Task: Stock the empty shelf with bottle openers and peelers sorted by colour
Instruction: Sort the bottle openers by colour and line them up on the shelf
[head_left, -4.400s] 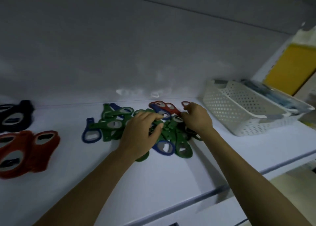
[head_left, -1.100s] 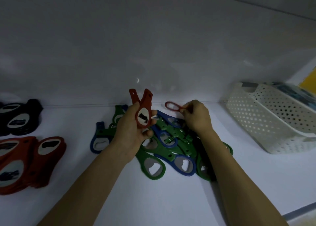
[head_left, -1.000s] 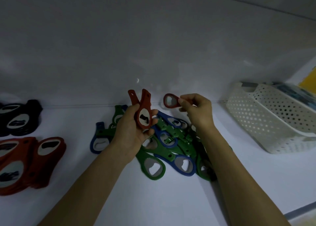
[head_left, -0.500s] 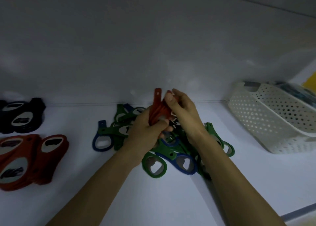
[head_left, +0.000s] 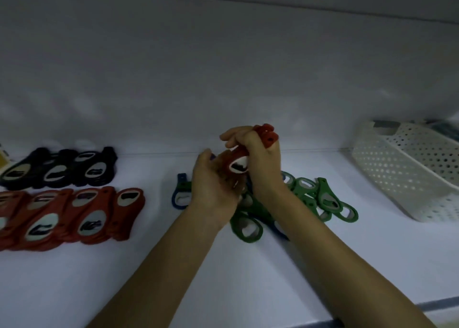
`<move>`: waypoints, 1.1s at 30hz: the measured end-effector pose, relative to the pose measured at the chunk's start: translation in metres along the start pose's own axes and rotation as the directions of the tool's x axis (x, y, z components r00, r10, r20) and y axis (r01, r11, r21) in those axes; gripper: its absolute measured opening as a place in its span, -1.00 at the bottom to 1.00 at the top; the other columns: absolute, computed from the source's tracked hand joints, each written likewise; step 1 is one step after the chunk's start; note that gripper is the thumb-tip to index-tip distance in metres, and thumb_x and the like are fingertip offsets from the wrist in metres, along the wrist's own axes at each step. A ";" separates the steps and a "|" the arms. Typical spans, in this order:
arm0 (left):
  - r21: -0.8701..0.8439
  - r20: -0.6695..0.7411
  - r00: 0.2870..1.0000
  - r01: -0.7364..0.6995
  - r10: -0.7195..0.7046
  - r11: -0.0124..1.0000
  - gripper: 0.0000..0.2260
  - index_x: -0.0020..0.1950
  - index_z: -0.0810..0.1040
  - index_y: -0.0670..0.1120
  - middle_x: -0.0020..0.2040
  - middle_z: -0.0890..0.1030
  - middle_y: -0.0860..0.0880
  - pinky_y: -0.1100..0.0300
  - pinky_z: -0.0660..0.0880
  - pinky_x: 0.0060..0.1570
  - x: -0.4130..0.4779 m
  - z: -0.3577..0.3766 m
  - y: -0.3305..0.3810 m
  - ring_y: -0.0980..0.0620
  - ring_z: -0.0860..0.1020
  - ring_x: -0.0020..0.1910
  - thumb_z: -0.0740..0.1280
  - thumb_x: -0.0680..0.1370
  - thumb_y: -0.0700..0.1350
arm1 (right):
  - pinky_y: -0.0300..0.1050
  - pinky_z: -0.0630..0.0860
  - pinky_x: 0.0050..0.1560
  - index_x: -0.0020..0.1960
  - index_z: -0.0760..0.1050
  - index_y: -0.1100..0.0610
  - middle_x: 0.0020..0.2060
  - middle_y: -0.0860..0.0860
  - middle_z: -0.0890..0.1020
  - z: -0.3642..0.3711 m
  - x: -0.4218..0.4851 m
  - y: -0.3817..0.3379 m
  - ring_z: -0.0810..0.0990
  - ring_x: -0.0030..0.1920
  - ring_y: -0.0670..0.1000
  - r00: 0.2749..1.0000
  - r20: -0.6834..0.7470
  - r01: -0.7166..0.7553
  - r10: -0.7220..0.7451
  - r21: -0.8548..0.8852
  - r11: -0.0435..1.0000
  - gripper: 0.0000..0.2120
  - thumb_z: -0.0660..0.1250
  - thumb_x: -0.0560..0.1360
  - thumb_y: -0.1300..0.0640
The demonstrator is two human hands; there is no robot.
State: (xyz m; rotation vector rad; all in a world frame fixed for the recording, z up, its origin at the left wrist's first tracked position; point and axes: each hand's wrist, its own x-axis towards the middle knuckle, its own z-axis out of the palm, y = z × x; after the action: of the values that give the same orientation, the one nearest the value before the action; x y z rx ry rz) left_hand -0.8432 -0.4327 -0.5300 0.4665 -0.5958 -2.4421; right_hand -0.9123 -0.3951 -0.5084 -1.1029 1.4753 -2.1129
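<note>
The right hand [head_left: 263, 165] is closed round a small bundle of red bottle openers [head_left: 266, 135], stems poking up past its fingers. The left hand [head_left: 213, 187] lies against the bundle's wide end, but whether it grips is unclear. Directly beneath both hands is a loose pile of green and blue openers [head_left: 323, 199] on the shelf [head_left: 372, 258]. Left of the hands are sorted rows: red row [head_left: 74, 215], black row [head_left: 62, 169] behind it. Right of them is a white basket [head_left: 409, 168].
</note>
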 end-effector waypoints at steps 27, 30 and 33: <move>0.827 0.120 0.843 -0.377 0.524 0.418 -0.89 -0.03 0.39 0.03 -0.18 0.62 -0.01 0.25 0.48 -0.46 -0.096 -0.095 0.054 0.07 0.57 -0.45 0.10 0.64 -0.04 | -0.17 0.55 -0.22 0.05 0.53 0.05 -0.12 0.00 0.68 0.095 -0.067 -0.003 0.63 -0.14 -0.01 0.885 0.280 -0.376 0.372 -0.042 0.926 -0.85 0.37 0.49 0.10; 0.938 0.336 0.801 -0.333 0.495 -0.098 -0.71 -0.02 0.44 0.03 -0.20 0.59 0.05 0.23 0.47 -0.36 -0.099 -0.109 0.070 0.08 0.54 -0.31 0.05 0.57 0.18 | -0.13 0.58 -0.16 0.08 0.53 0.06 -0.14 0.03 0.69 0.082 -0.065 0.004 0.64 -0.15 0.03 0.869 0.300 -0.419 0.394 0.024 0.908 -0.81 0.34 0.50 0.25; 0.726 0.560 0.697 -0.154 0.448 -0.670 -0.53 0.24 0.49 -0.07 0.12 0.59 -0.03 0.09 0.47 0.01 -0.102 -0.124 0.093 -0.05 0.52 0.09 0.05 0.59 0.22 | 0.01 0.58 0.01 -0.03 0.57 0.14 -0.12 0.12 0.67 0.078 -0.060 0.015 0.63 -0.15 0.07 0.864 0.171 -0.463 0.473 -0.098 0.881 -0.87 0.38 0.46 0.31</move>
State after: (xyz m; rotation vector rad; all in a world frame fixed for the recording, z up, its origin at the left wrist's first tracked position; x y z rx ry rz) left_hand -0.6676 -0.4774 -0.5672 0.7962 -2.3207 -0.1367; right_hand -0.8176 -0.4124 -0.5336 -0.8260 1.5271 -1.5961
